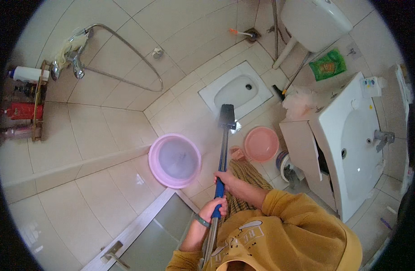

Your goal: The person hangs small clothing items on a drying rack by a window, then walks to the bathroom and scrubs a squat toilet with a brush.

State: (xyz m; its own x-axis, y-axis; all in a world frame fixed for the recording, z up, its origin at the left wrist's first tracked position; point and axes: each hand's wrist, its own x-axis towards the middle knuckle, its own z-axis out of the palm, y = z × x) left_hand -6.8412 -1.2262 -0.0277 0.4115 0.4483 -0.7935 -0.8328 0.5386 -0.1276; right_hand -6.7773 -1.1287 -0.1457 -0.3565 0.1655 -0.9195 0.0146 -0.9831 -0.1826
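Note:
A long-handled mop (225, 145) with a blue grip and a dark sponge-like head (226, 115) runs from beside my body towards the squat toilet (239, 88). My right hand (225, 179) is closed around the upper part of the blue grip. Lower on the same grip, nearer my body, is my left hand (214, 208), with a dark bangle on its wrist. The mop head appears over the near edge of the toilet; whether it touches cannot be told. To the left stands a pink basin (153, 159) holding cloudy water (179, 158).
A smaller pink basin (261, 144) and a bucket (282, 166) stand on the floor at right, beside the washbasin cabinet (300, 142). A door with a handle (114, 252) is at lower left. A shower hose (133, 47) hangs on the left wall.

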